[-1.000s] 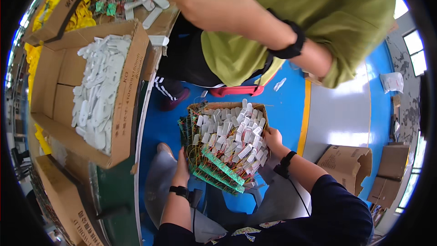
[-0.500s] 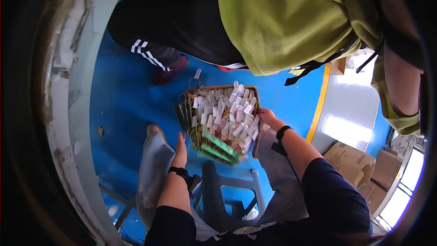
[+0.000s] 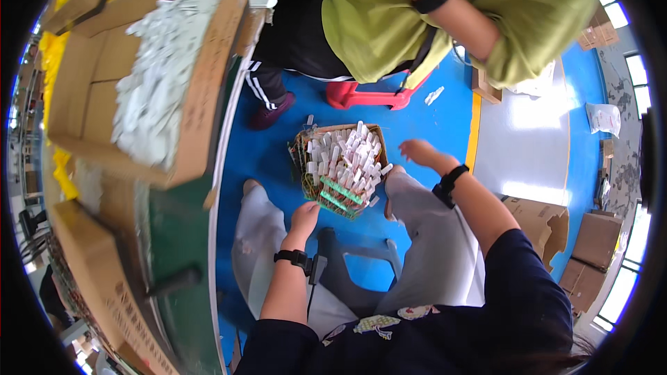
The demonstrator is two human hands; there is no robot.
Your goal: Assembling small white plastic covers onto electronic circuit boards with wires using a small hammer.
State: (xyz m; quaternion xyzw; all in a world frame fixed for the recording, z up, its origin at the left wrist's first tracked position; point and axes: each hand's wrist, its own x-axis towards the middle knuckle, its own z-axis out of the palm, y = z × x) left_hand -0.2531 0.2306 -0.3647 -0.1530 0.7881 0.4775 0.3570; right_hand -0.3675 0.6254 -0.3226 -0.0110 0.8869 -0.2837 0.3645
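On the blue floor in front of my knees stands a cardboard box (image 3: 383, 146) packed with small white plastic pieces (image 3: 340, 149) on thin wires. Strips of green circuit board (image 3: 342, 193) lie along its near side. My left hand (image 3: 304, 218) is just off the box's near left corner, its fingers partly foreshortened, with nothing visible in it. To the right of the box my right hand (image 3: 421, 153) hangs in the air, fingers loosely bent and apart, holding nothing. A gap shows between it and the box.
At left, a workbench (image 3: 182, 236) carries a large open carton (image 3: 198, 90) of flat white pieces. A co-worker in a green shirt (image 3: 389, 28) is beyond the box, near a red stool (image 3: 365, 97). A grey stool (image 3: 340, 271) is under me; cartons (image 3: 542, 226) stand at right.
My right hand has come away from the box's right side and is now apart from it. My view has shifted, bringing the workbench and its carton into sight at left.
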